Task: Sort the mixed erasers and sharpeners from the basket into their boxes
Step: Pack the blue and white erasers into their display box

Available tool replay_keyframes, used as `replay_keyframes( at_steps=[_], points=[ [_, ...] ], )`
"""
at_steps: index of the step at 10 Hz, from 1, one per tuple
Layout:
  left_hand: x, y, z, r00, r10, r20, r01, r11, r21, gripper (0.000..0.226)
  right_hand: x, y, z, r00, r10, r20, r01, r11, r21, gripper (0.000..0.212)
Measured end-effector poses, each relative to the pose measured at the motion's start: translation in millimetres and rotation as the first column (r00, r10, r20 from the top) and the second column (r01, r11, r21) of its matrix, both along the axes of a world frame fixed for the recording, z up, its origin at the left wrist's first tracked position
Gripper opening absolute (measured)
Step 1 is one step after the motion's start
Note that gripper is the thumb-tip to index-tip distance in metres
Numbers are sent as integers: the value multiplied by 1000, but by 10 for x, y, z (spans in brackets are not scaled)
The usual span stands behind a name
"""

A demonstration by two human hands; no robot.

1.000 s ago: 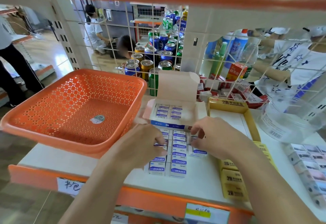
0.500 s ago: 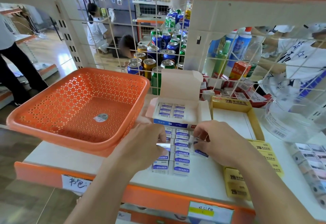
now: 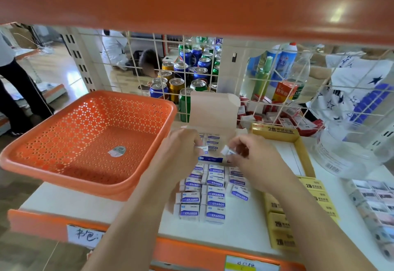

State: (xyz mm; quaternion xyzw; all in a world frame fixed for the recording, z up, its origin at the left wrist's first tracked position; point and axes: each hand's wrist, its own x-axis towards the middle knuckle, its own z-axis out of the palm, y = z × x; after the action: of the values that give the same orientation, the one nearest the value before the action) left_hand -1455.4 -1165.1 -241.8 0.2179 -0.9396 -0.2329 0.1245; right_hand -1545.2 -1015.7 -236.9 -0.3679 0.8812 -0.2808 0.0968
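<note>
Both hands have risen from the loose erasers [image 3: 213, 194] ranked on the white shelf [image 3: 128, 211] and now hang over the open eraser box [image 3: 211, 160], whose lid [image 3: 213, 110] stands upright behind it. The left hand [image 3: 181, 149] pinches a white eraser [image 3: 202, 148] at its fingertips, and the right hand [image 3: 255, 160] pinches a second eraser [image 3: 227, 151] the same way. The box lies directly beneath and between the two grips, just beyond the fingertips, so the drop looks short and the hands look equally near. The erasers already packed in it lie with their long sides running left to right. The white eraser seems held roughly level along that line, while the second eraser looks tilted and would probably need squaring before it fits a row. Motion blur smears both held pieces, so their labels and exact angle cannot be read. The hands cover the box's side walls and much of its filling, leaving the free slots hidden. The orange basket [image 3: 64, 178] at left shows only a sticker on its floor; no sharpener can be made out anywhere. A yellow box [image 3: 302, 153] sits just right of the eraser box, and a clear jar [image 3: 351, 153] stands further right.
</note>
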Motion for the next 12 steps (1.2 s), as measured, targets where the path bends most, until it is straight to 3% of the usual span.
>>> replay_keyframes(
  at_steps=[1, 2, 3, 5, 6, 7, 10, 11, 12],
  points=[
    [-221, -123, -41, 995, 49, 89, -47, 999, -25, 7, -84, -226, -4, 999, 7, -53, -6, 1000, 17, 15],
    [-381, -222, -95, 953, 96, 288, -87, 995, -44, 12, -175, -427, -84, 997, 51, -52, -42, 987, 158, 20],
    [-454, -288, -164, 915, 91, 394, -95, 995, -10, 19, -231, -515, -124, 996, 87, 20, -89, 960, 267, 22],
    [-445, -248, -245, 939, 216, 267, -224, 975, 2, 19, -314, -540, -119, 998, 58, 25, -63, 963, 263, 9],
    [-480, -223, -256, 922, 260, 286, -304, 945, 119, 31, -355, -557, -111, 998, 37, 43, -48, 961, 274, 10],
    [-476, -265, -221, 899, 248, 359, -315, 939, 138, 36, -368, -560, -116, 990, 53, 134, -86, 963, 254, 9],
    [-494, -337, -248, 880, 255, 399, -319, 942, 101, 36, -417, -625, -209, 998, 33, 45, -43, 965, 258, 9],
    [-524, -354, -247, 837, 247, 488, -312, 949, 55, 32, -422, -625, -210, 997, 35, 75, -53, 966, 253, 5],
    [-561, -333, -240, 839, 243, 486, -302, 952, 45, 38, -412, -612, -184, 988, 41, 150, -78, 965, 250, 12]
  ],
)
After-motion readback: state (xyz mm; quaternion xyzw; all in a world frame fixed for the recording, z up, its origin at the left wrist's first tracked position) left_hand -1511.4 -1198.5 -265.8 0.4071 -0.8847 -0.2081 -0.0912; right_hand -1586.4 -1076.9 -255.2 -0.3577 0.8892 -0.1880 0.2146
